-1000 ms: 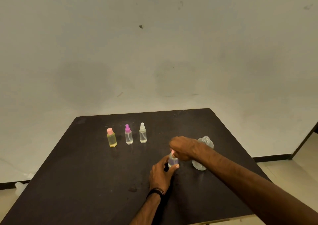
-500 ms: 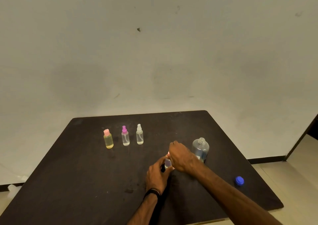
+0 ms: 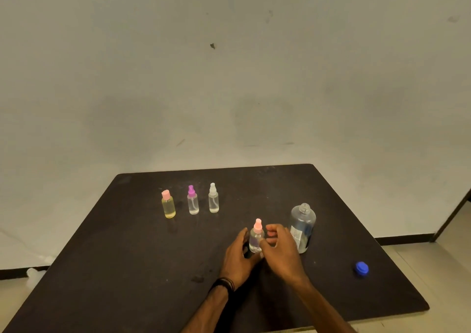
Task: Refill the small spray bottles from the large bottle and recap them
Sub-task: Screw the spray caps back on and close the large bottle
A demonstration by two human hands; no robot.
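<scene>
Four small bottles and one large one stand on the dark square table [image 3: 132, 269]: a yellow-filled bottle with a pink flip cap [image 3: 168, 204], a clear spray bottle with a magenta nozzle [image 3: 192, 200], a clear spray bottle with a white nozzle [image 3: 213, 198], and, nearer, a clear spray bottle with a pale pink nozzle [image 3: 256, 236] standing upright between both hands. The left hand [image 3: 238, 258] cups the bottle's lower body with thumb and fingers curled round it; the right hand [image 3: 281, 248] sits just beside the bottle with fingers loosely curled, and whether they touch it I cannot tell. Close on the right stands the large clear plastic bottle with a paper label [image 3: 302, 228], its neck uncapped, while its blue screw cap [image 3: 361, 268] lies well apart near the table's right edge. The pink nozzle looks seated, so the recapping seems nearly finished; a firm hold at the base and a final check that the collar sits square would prevent leaks.
</scene>
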